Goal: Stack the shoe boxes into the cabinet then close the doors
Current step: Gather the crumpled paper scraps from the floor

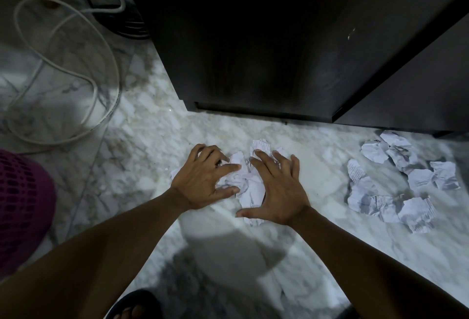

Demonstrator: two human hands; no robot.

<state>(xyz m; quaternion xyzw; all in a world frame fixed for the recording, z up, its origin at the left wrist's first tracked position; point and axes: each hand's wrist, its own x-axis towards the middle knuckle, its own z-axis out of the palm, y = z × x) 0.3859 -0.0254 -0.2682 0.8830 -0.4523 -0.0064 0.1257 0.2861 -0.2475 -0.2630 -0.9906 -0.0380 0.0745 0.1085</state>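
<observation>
Marble floor is shown in front of the dark cabinet, with a sandalled foot farthest from it. Closer to the cabinet, a wad of crumpled paper is pressed under the left hand and the right hand, the fingers of these 2 hands spread apart. Paper scraps are scattered near the cabinet's right front corner.

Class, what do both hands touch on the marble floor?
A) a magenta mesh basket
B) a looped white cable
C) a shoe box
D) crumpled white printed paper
D: the left hand and right hand both rest on the crumpled white printed paper.
</observation>
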